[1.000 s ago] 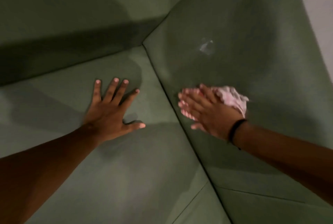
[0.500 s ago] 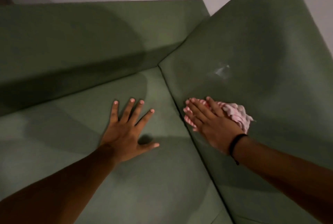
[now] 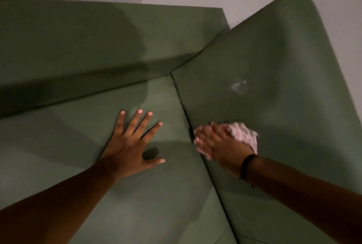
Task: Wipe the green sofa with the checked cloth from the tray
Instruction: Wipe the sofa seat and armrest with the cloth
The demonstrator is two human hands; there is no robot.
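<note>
Green sofa (image 3: 274, 51) wiping is underway: right hand (image 3: 221, 143) is pressing the cloth (image 3: 245, 133) flat-fingered; left hand (image 3: 131, 143) is lying open; pale smear (image 3: 238, 86) remaining.

Dim, soft shadows, motion-blurred right hand (image 3: 221, 143)

Left hand (image 3: 130, 146) flat on the seat (image 3: 58, 155); right hand (image 3: 221, 143) apparently presses the cloth (image 3: 245, 133) against the armrest (image 3: 284, 67).

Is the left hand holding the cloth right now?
No, the left hand lies flat with fingers spread on the sofa seat, while the cloth is bunched under the right hand.
</note>
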